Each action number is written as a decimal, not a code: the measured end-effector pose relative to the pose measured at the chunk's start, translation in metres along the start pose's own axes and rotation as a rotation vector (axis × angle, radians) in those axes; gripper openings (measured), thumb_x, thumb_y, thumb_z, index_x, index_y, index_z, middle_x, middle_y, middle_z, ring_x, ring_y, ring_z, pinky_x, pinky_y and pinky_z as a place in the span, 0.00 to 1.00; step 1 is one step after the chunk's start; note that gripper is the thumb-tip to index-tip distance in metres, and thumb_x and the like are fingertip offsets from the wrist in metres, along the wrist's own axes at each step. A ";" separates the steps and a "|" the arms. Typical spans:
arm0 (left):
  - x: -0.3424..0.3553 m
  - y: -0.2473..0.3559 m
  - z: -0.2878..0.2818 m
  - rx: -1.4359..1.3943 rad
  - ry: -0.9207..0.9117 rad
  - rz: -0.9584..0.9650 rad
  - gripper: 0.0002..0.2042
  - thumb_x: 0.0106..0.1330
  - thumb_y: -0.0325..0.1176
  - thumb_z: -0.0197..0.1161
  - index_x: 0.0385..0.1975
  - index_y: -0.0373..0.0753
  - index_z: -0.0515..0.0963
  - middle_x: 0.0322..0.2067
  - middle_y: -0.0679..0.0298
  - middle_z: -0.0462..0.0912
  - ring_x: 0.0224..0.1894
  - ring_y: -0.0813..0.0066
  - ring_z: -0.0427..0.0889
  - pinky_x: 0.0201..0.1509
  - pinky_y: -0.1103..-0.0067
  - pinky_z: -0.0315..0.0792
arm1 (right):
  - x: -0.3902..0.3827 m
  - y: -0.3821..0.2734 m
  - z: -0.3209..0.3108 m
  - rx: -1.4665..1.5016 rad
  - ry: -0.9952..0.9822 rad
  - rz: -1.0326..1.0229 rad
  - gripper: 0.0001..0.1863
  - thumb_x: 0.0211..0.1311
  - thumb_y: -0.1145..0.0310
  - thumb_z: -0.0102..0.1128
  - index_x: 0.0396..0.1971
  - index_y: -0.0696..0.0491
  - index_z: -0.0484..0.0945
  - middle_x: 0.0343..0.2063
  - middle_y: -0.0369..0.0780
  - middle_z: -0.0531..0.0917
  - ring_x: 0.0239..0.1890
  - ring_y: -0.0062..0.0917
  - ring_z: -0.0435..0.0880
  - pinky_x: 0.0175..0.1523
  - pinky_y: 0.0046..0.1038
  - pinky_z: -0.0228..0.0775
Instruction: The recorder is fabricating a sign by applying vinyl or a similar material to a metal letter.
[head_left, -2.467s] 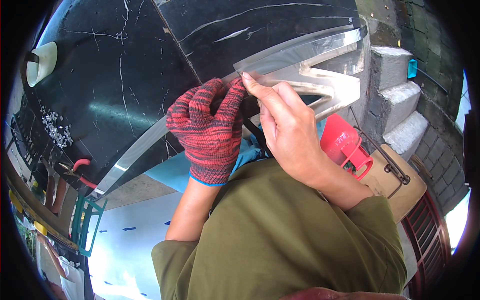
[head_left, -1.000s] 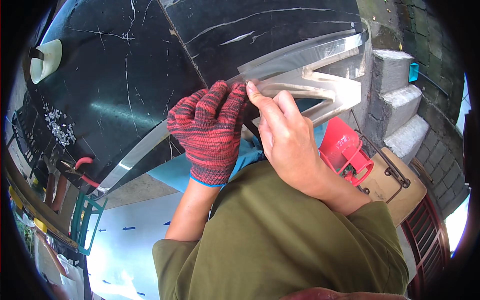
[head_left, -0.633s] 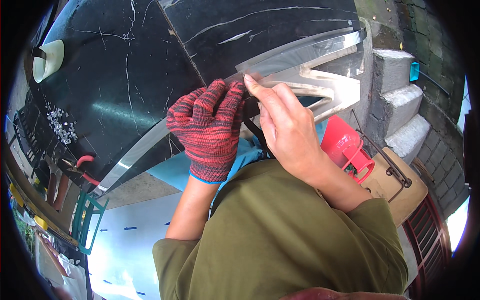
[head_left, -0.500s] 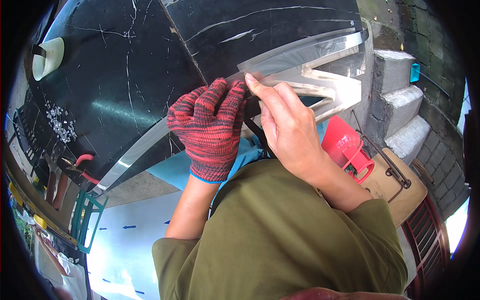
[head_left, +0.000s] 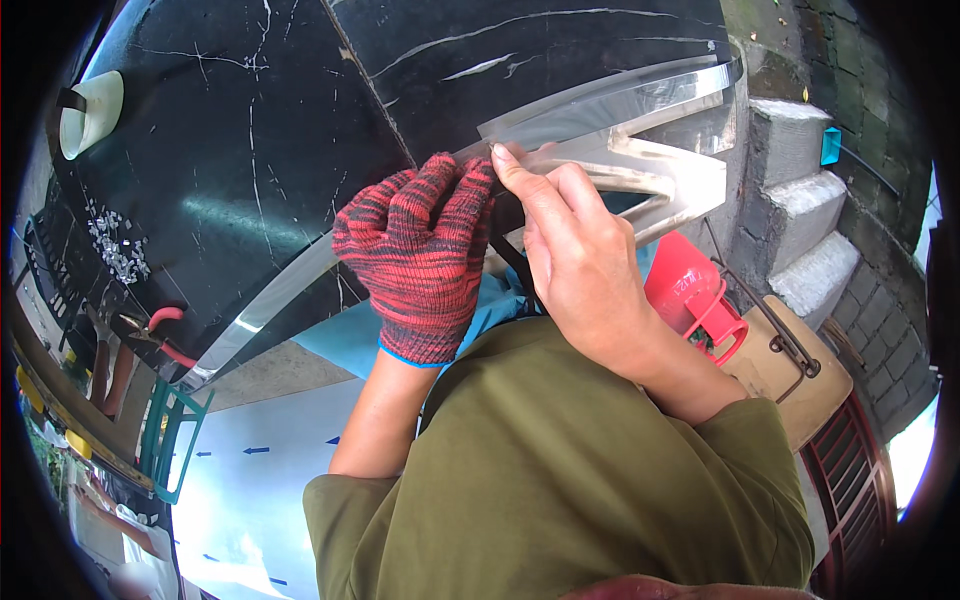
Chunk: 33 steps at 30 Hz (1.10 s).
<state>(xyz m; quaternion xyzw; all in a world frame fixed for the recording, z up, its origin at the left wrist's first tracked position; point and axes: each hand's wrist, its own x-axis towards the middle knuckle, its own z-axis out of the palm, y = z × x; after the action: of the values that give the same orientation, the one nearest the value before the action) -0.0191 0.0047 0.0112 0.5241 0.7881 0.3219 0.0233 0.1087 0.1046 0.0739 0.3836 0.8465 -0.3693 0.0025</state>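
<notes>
My left hand [head_left: 415,260], in a red-and-black knit glove, is closed around a long shiny metal strip [head_left: 285,290] near its middle. The strip runs from the lower left of the black table to the far right, bending round at that end. Bare, my right hand [head_left: 580,260] pinches the metal just beside the glove, thumb and forefinger near the strip's edge. Under and beyond it lies a flat, angular cut-out metal shape [head_left: 700,180], partly covered by the hand. The fingertips hide exactly where strip and shape meet.
On the black marbled table [head_left: 300,100] are a pale cup [head_left: 98,115], small metal scraps [head_left: 120,245] and red-handled pliers [head_left: 165,320]. Concrete steps [head_left: 800,200] rise at right, beyond a red plastic object [head_left: 690,290] and a wooden board [head_left: 800,370]. Another person's arm [head_left: 115,512] shows lower left.
Both my hands keep their grip in nearly the same place. The whole view has shifted very slightly. At the lower left, the other person's arm has moved.
</notes>
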 end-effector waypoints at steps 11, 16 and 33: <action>-0.003 -0.001 0.003 -0.013 0.017 0.000 0.17 0.49 0.32 0.78 0.42 0.51 0.90 0.43 0.68 0.87 0.42 0.64 0.85 0.45 0.67 0.76 | 0.000 -0.003 -0.018 -0.216 -0.099 -0.055 0.32 0.61 0.87 0.59 0.66 0.51 0.77 0.36 0.45 0.76 0.31 0.44 0.83 0.36 0.43 0.75; 0.000 0.000 0.001 -0.027 0.024 0.004 0.18 0.49 0.32 0.78 0.43 0.51 0.90 0.43 0.68 0.87 0.42 0.63 0.85 0.45 0.67 0.76 | 0.001 0.002 -0.017 -0.213 -0.071 -0.087 0.32 0.60 0.86 0.59 0.66 0.50 0.77 0.37 0.45 0.77 0.32 0.45 0.83 0.36 0.44 0.76; -0.004 0.003 0.001 0.021 0.037 0.023 0.18 0.53 0.29 0.76 0.45 0.54 0.89 0.45 0.67 0.86 0.44 0.63 0.84 0.51 0.64 0.74 | -0.076 0.183 -0.102 -0.139 0.496 0.309 0.13 0.77 0.64 0.60 0.51 0.55 0.85 0.41 0.43 0.88 0.41 0.28 0.84 0.52 0.33 0.76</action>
<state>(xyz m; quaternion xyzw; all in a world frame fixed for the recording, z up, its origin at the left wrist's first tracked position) -0.0145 0.0025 0.0105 0.5273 0.7857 0.3235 -0.0006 0.3098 0.1990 0.0562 0.5851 0.7762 -0.2007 -0.1219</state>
